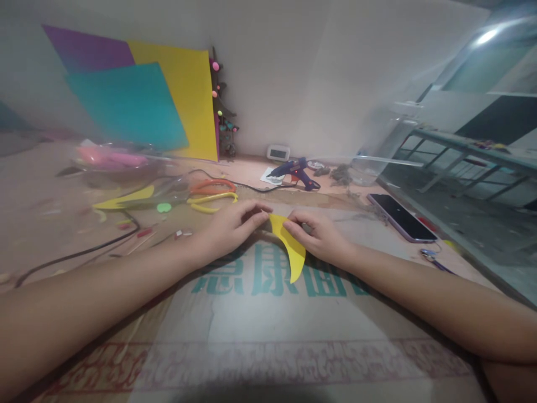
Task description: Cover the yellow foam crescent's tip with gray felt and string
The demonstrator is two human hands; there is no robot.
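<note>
A curved, pointed piece of yellow craft foam or card (295, 254) is held above the printed sheet covering the table. My left hand (241, 224) is closed, its thumb and fingers pinching the upper left end of the piece. On the other side, my right hand (314, 232) pinches the right edge near the top. The lower tip of the yellow piece hangs free, pointing toward me. The fingertips of both hands are close together and partly hide the top edge.
Behind my hands lie a blue glue gun (296, 172), a small white digital clock (278, 153) and orange and yellow-handled scissors (213, 194). A phone (403, 218) lies at right. Coloured sheets (130, 106) lean on the wall. A black cord (79, 249) crosses the left side.
</note>
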